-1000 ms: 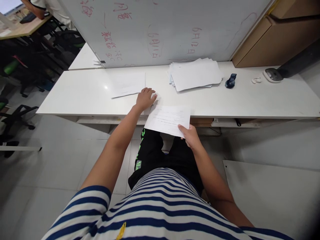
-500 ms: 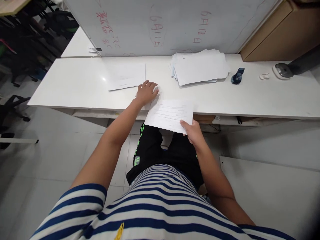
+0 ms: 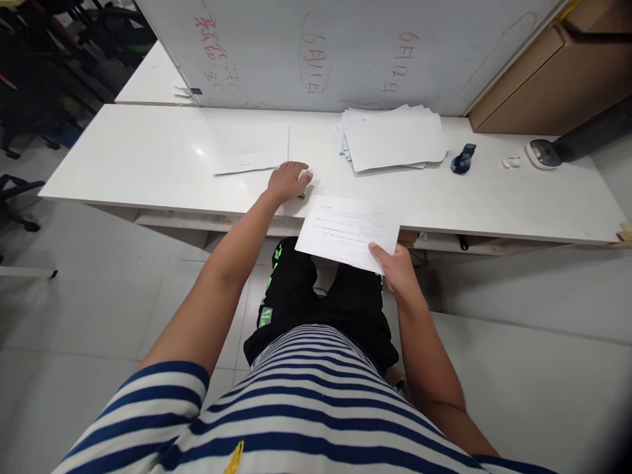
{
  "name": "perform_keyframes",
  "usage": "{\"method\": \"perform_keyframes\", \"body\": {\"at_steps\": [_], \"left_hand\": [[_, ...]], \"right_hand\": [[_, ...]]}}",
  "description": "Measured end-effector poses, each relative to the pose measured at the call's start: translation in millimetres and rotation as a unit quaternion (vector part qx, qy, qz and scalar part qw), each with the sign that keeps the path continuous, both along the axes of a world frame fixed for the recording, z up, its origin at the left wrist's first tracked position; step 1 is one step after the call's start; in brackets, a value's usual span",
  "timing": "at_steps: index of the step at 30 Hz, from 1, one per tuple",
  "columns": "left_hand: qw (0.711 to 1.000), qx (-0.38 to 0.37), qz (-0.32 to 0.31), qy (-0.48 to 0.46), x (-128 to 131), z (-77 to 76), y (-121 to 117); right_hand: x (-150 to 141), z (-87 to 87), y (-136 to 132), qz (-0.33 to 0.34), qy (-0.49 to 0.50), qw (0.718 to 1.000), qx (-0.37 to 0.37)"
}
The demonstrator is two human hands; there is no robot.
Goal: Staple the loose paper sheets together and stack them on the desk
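Observation:
My right hand (image 3: 399,268) pinches printed paper (image 3: 348,230) by its lower right corner, thumb on top. The paper tilts just off the desk's front edge, above my lap. Whether it is one sheet or more, I cannot tell. On the desk, my left hand (image 3: 289,181) is closed over what looks like a small white stapler (image 3: 302,195), mostly hidden beneath the palm and fingers. Left of that hand lies another paper set (image 3: 251,151). Behind and to the right rests a thick, uneven paper stack (image 3: 395,138).
The white desk (image 3: 148,158) runs across the view, with a whiteboard (image 3: 360,52) bearing red writing at its back. Toward the right are a dark blue tape dispenser (image 3: 463,158), a small white item (image 3: 511,162), a grey-topped device (image 3: 544,153) and a cardboard box (image 3: 523,79).
My right hand has carried the paper a little to the right, away from my left hand. The left hand stays near the same spot, and a dark end now shows beneath it.

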State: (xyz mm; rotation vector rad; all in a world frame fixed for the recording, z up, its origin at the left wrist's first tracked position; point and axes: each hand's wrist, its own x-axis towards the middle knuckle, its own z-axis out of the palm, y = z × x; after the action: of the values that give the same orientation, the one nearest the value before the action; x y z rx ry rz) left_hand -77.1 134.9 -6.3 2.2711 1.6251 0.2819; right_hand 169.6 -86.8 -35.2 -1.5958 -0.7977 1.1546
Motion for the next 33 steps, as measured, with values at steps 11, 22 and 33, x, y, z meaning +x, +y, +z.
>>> {"method": "perform_keyframes", "body": {"at_steps": [11, 22, 33], "left_hand": [[1.000, 0.030, -0.003, 0.007, 0, -7.0, 2], [1.000, 0.023, -0.003, 0.001, 1, -2.2, -2], [0.999, 0.037, 0.002, 0.007, 6, -5.7, -4]], "right_hand": [[33, 9.9, -23, 0.005, 0.021, 0.999, 0.040], [29, 4.5, -24, -0.012, 0.038, 0.998, 0.058], [25, 10.5, -2, -0.050, 0.012, 0.996, 0.080]]}}
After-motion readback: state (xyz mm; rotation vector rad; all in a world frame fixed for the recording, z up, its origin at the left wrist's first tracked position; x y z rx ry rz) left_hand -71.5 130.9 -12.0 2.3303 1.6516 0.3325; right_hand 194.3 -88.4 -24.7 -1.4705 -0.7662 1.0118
